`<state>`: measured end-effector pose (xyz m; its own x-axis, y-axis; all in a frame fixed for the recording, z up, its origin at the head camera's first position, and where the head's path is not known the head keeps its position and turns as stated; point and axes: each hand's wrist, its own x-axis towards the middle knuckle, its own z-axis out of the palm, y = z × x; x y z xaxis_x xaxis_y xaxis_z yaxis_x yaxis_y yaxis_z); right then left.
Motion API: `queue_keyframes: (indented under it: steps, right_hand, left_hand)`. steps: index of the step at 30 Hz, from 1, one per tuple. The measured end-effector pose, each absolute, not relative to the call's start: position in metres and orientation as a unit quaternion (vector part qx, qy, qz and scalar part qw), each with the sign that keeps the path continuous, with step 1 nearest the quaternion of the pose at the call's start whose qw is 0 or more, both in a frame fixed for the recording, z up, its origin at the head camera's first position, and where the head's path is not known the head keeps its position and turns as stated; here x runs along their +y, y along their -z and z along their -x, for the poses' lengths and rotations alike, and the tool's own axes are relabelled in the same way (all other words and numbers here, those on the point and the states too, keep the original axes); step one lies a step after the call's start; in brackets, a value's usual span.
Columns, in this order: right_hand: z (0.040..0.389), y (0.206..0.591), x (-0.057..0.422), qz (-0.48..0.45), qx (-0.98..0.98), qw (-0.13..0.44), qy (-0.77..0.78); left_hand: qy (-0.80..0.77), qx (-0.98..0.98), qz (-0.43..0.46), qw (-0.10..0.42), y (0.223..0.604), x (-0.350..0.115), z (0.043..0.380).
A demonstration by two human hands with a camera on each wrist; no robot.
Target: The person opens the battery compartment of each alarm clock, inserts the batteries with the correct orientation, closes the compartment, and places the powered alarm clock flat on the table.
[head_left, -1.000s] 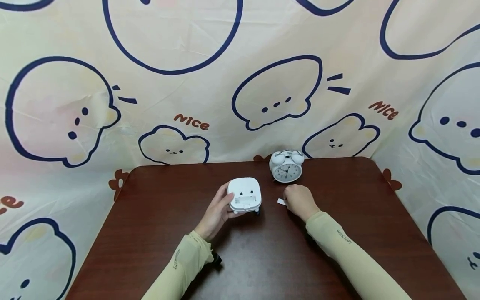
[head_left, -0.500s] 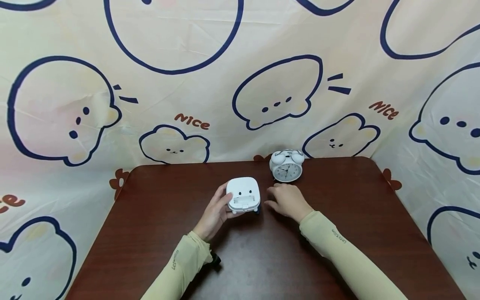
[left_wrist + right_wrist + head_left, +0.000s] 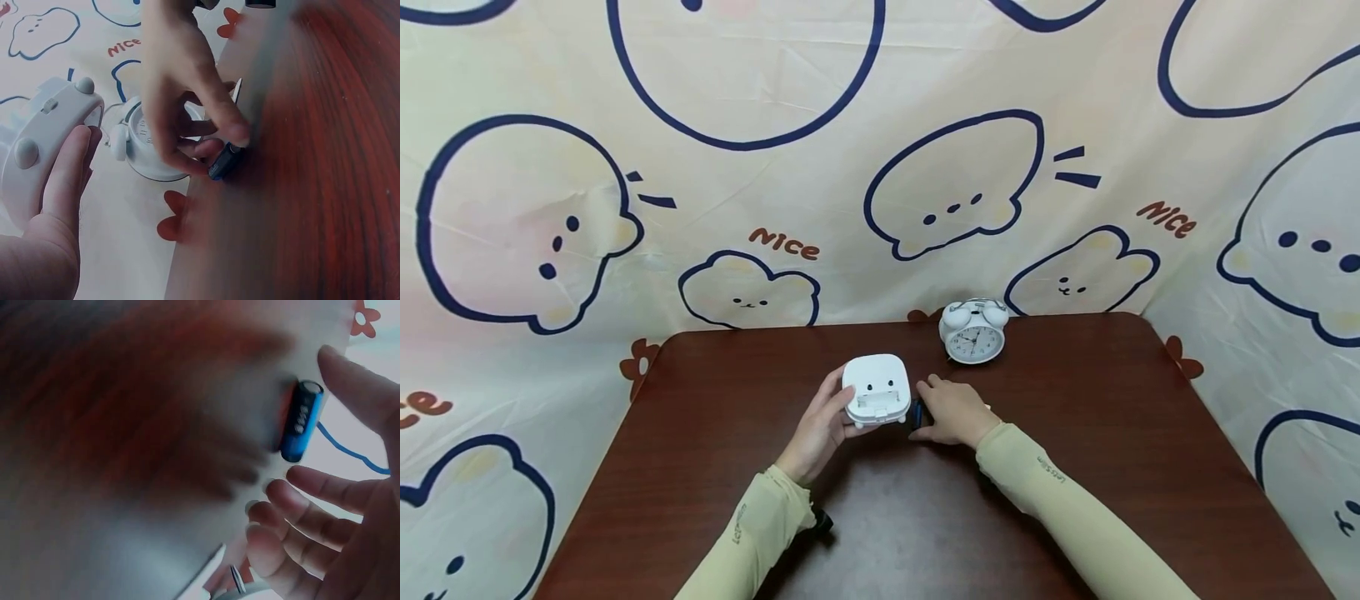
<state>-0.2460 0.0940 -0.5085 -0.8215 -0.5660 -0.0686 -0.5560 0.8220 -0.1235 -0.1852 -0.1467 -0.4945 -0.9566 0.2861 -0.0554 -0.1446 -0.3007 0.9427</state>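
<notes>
My left hand (image 3: 812, 433) holds a white rounded-square device (image 3: 877, 369) above the table. Two dark dots and an uncovered battery compartment face up, and round white feet show along its side in the left wrist view. Just right of it, a blue-and-black battery (image 3: 302, 422) lies on the tabletop. My right hand (image 3: 953, 412) reaches over this battery, thumb at one end and index finger at the other, with small gaps showing in the right wrist view. A flat white piece (image 3: 203, 572) lies close to the right hand, mostly hidden by it in the head view.
A white twin-bell alarm clock (image 3: 974, 333) stands near the back edge of the brown wooden table (image 3: 1075, 383). Behind the table hangs a cream cloth (image 3: 820, 192) printed with cartoon bears.
My right hand has let go of the white piece and moved left to the battery, its fingers spreading. The left hand has shifted slightly left with the device.
</notes>
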Motion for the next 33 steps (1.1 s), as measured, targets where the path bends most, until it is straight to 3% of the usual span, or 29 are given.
queue_keyframes:
  steps: [17,25,33]
  right_hand:
    - [0.253,0.507,0.101,0.294,0.953,0.051,0.05]
    - [0.255,0.501,0.117,0.236,0.945,0.108,0.2]
    - [0.258,0.501,0.123,0.214,0.941,0.134,0.227]
  left_hand:
    - [-0.807,0.571,-0.069,0.133,0.492,-0.147,0.184]
    - [-0.805,0.573,-0.072,0.133,0.493,-0.149,0.183]
    - [-0.812,0.563,-0.072,0.131,0.494,-0.149,0.181]
